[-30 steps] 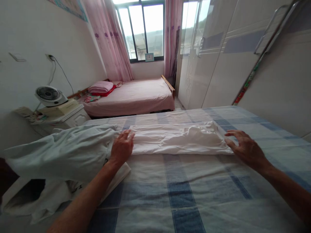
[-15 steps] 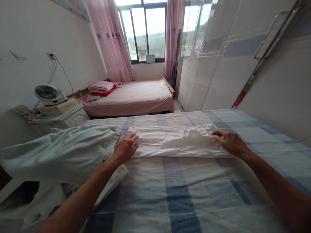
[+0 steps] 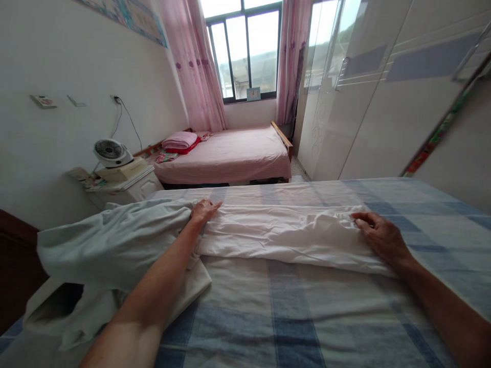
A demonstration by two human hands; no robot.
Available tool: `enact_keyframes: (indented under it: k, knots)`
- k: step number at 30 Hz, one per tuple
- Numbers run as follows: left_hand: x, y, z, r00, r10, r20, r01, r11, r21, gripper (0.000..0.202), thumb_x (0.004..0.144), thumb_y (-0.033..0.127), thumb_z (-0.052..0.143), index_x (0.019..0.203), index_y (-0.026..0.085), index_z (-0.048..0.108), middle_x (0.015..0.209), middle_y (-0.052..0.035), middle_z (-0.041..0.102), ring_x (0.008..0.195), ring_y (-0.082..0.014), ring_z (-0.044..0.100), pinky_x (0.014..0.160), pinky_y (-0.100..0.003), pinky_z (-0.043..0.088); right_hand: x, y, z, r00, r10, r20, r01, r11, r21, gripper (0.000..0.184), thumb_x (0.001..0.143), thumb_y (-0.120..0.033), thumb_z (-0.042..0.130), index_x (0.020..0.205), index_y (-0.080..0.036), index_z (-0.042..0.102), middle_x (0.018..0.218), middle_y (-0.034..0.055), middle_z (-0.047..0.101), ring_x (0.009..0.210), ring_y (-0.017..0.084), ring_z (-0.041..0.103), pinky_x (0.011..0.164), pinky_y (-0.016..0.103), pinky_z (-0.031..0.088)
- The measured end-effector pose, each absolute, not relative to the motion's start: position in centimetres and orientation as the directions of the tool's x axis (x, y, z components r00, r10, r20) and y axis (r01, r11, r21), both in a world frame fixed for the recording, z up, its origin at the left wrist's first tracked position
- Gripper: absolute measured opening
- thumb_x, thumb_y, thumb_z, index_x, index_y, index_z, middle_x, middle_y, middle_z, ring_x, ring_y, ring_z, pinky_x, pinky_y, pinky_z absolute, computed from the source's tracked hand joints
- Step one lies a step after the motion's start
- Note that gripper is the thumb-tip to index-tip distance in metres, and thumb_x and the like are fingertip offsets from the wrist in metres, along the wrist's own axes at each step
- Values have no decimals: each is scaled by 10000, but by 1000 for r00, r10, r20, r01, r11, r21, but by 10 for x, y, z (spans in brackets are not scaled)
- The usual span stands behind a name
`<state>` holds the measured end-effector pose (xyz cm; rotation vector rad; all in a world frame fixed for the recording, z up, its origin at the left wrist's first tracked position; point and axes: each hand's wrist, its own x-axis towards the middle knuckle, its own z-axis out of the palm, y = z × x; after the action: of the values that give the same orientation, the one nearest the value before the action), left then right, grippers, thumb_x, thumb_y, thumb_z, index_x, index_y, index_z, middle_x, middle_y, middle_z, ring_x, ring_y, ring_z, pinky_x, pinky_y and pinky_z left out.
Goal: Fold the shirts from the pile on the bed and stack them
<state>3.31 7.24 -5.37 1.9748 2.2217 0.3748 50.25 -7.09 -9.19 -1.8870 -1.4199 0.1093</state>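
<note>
A white garment (image 3: 268,232), folded into a long strip, lies crosswise on the blue-and-white checked bedsheet (image 3: 245,317). Its exact kind is hard to tell; the right end looks gathered and wrinkled. At the far left corner of the strip my left hand (image 3: 205,210) has thumb and fingers closed on the cloth edge. My right hand (image 3: 378,235) pinches the gathered right end between thumb and fingers. Beside my left forearm sits a heap of pale grey-green clothes (image 3: 126,240), partly covered by that arm.
Beyond the sheet stands a bed with a pink cover (image 3: 245,153), folded pink bedding (image 3: 180,139) on it. A white fan (image 3: 112,152) rests on a box on the left cabinet (image 3: 141,188). Glossy wardrobe doors (image 3: 368,107) line the right side, and a small clock (image 3: 253,94) stands at the window.
My left hand has moved to the strip's far left corner and closed on it. My right hand stays at the right end, whose near edge now angles toward me. The view has turned left.
</note>
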Motion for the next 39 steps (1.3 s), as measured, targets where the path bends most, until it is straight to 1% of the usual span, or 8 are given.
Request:
enact_keyframes:
  k: [6, 10, 13, 16, 22, 29, 33, 39]
  knots:
    - [33, 76, -67, -137, 988, 71, 943, 108, 315, 223, 781, 355, 559, 802, 175, 690, 761, -51, 699, 759, -200, 650, 652, -248, 453, 504, -68, -102, 304, 861, 409, 854, -56, -517, 280, 755, -370, 486, 895, -219, 675, 986, 110, 692, 724, 257, 626, 685, 367, 474]
    - [40, 71, -70, -143, 967, 211, 955, 79, 286, 274, 830, 234, 459, 993, 163, 668, 1034, -125, 665, 1019, -264, 601, 854, -335, 451, 503, -68, -103, 260, 871, 417, 880, -36, -474, 281, 761, -346, 469, 902, -210, 671, 1013, 116, 682, 773, 267, 626, 712, 380, 474]
    - [42, 74, -66, 51, 961, 272, 963, -120, 242, 376, 842, 155, 391, 1131, 212, 624, 1259, -73, 570, 1196, -208, 491, 1026, -312, 356, 502, -68, -102, 241, 875, 419, 887, -24, -461, 290, 757, -344, 447, 897, -211, 664, 1013, 104, 676, 822, 272, 627, 757, 404, 479]
    - [39, 84, -60, 255, 948, 190, 934, -292, 205, 317, 805, 177, 447, 1009, 218, 685, 1163, -36, 627, 1126, -173, 536, 1021, -260, 366, 502, -69, -102, 220, 880, 422, 892, -6, -451, 267, 776, -348, 433, 893, -237, 646, 1024, 89, 669, 873, 275, 626, 789, 422, 481]
    - [34, 97, -61, 178, 979, 105, 965, -194, 175, 206, 761, 222, 496, 778, 175, 695, 869, -53, 683, 880, -182, 619, 819, -225, 463, 502, -69, -103, 181, 881, 437, 891, 42, -453, 228, 811, -336, 429, 889, -266, 631, 1027, 81, 666, 957, 282, 613, 862, 443, 464]
    - [57, 84, -61, 77, 973, 219, 986, -107, 129, 262, 810, 251, 449, 938, 147, 653, 1104, -159, 618, 1064, -286, 551, 936, -395, 428, 494, -71, -91, 252, 883, 397, 855, -11, -518, 298, 781, -337, 435, 881, -198, 680, 973, 83, 686, 909, 237, 631, 815, 371, 478]
    - [101, 69, -41, 278, 915, 293, 899, -355, 256, 286, 840, 214, 423, 995, 149, 654, 1096, -114, 644, 1053, -230, 578, 975, -329, 413, 491, -74, -70, 235, 921, 310, 816, -14, -577, 309, 812, -348, 434, 892, -210, 699, 942, 48, 705, 850, 194, 644, 754, 302, 485]
    - [202, 30, -31, 623, 727, 289, 525, -663, 533, 268, 853, 185, 449, 994, 161, 675, 1021, -64, 686, 868, -152, 637, 840, -264, 485, 488, -75, -61, 136, 961, 242, 808, 34, -589, 254, 813, -364, 514, 914, -225, 701, 952, 34, 710, 840, 185, 651, 754, 294, 494]
